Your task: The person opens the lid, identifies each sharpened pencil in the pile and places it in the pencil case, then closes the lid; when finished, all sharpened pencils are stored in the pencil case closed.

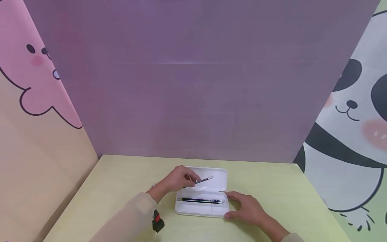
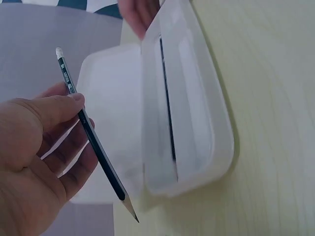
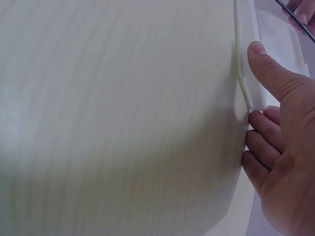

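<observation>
A white pencil case (image 1: 193, 210) lies open on the table, its lid (image 1: 218, 184) folded back on the far side. Inside the tray, dark pencils (image 1: 201, 201) lie lengthwise; exactly how many I cannot tell. Above the lid, my left hand (image 1: 180, 178) pinches a dark-green striped pencil (image 2: 101, 152) between thumb and fingers. Its white eraser end points up and away in the left wrist view, its sharpened tip down. My right hand (image 1: 248, 209) holds the case's right end, thumb at the near corner and fingers at the far one; its thumb (image 3: 270, 71) shows along the white edge.
A pale wood-grain table (image 1: 127, 181) carries the case. Behind it rises a purple-grey panel (image 1: 193, 101). Side walls bear a pink cartoon figure (image 1: 39, 77) and a panda (image 1: 347, 134). A black device with a red part (image 1: 158, 224) sits by the left sleeve.
</observation>
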A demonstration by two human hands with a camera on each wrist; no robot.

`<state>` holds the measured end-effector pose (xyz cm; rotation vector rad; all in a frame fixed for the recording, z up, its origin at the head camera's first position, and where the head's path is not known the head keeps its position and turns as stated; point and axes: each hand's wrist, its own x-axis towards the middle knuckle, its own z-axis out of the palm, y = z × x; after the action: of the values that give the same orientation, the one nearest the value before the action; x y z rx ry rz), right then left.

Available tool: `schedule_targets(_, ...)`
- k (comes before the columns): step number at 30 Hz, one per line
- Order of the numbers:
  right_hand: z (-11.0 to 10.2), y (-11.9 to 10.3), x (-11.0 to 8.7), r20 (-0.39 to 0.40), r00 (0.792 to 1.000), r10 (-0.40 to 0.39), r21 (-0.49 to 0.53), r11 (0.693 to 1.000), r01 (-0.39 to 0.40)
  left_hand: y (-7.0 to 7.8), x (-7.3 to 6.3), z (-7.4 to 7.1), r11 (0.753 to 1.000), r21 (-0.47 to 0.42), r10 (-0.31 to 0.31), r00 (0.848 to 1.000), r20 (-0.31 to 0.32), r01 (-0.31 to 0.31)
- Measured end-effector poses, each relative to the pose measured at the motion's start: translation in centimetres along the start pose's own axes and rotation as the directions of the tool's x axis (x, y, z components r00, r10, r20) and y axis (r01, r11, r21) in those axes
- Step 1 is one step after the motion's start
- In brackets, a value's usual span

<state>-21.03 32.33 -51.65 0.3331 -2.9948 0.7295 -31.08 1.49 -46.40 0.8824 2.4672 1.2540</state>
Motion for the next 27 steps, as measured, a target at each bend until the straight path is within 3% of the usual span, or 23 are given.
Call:
schedule_targets(5, 0.1, 0.2, 0.1, -0.002, 1.000, -0.013, -0.008, 1.000, 0.013, 0.0, 1.1, 1.9, 1.000, 0.005, 0.019, 1.000, 0.017, -0.019)
schedule_targets(12, 0.2, 0.4, 0.2, 0.003, 1.000, -0.016, -0.012, 1.000, 0.016, -0.7, 1.7, 3.7, 1.000, -0.004, -0.003, 0.999, 0.037, 0.003)
schedule_targets(17, 0.2, 0.4, 0.3, -0.001, 1.000, -0.023, -0.009, 1.000, 0.023, -0.6, 2.0, 4.4, 1.000, -0.019, 0.014, 0.999, 0.050, -0.013)
schedule_targets(27, 0.1, 0.1, 0.1, 0.006, 1.000, 0.007, -0.001, 1.000, -0.007, -0.7, 1.6, 5.0, 0.998, 0.059, 0.000, 0.999, 0.050, -0.003)
